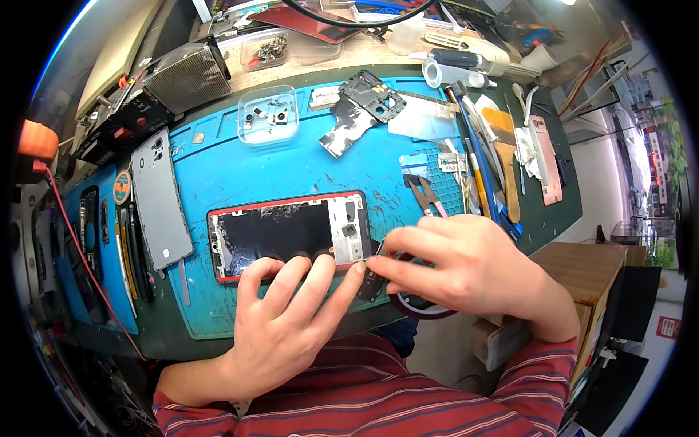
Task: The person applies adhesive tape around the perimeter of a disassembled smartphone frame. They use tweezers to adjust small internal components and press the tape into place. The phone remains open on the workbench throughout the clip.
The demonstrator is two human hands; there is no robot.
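An opened phone frame (280,233) lies on the blue mat, a red strip running along its inner edges and a black block filling its middle. My left hand (291,320) rests on its near edge, fingers spread, index fingertip by the lower right corner. At that same corner my right hand (462,266) has thumb and index finger pinched together; whatever is between them is too small to make out. Beneath the right hand sits a dark ring-shaped roll (422,312), partly hidden. A small dark phone part (373,284) lies between the frame and the roll.
Beyond the frame are a clear box (268,116) of small parts and a black phone inner cover (373,96). Pliers (426,197), a brush (504,160) and several tools lie right. A grey phone back cover (162,200) lies left, near a black boxy device (124,127).
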